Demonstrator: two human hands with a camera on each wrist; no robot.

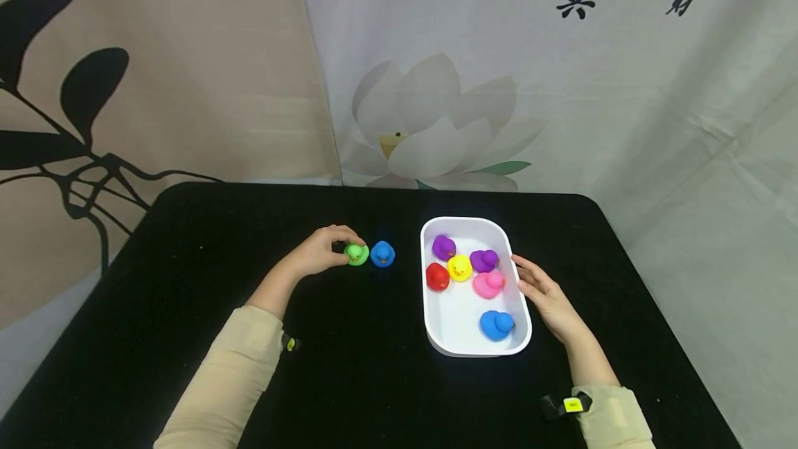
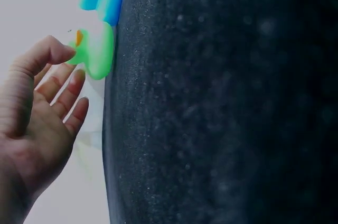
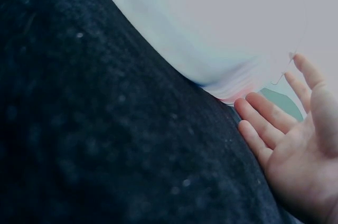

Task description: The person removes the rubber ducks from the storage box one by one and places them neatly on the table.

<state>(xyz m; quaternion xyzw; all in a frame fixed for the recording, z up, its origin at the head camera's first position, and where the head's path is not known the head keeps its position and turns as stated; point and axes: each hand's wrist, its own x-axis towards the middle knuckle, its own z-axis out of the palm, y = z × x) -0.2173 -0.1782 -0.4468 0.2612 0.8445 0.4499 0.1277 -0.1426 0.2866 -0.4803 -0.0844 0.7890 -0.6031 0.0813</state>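
Observation:
My left hand (image 1: 325, 251) pinches a green rubber duck (image 1: 357, 254) between thumb and fingers on the black table. In the left wrist view, the thumb tip lies at the head of the green duck (image 2: 97, 52). A blue rubber duck (image 1: 383, 254) sits just right of it. My right hand (image 1: 548, 296) rests its loosely extended fingertips against the right side of a white tray (image 1: 455, 338). Inside the tray are two purple ducks (image 1: 444, 247), a yellow duck (image 1: 459, 268), a pink duck (image 1: 489, 285), a blue duck (image 1: 497, 325) and a red toy (image 1: 438, 276).
The black cloth-covered table (image 1: 374, 393) ends at the back against a pale curtain (image 1: 623, 102) printed with a lotus and dark characters. On the left hangs a beige curtain (image 1: 218, 54) with a dark plant print.

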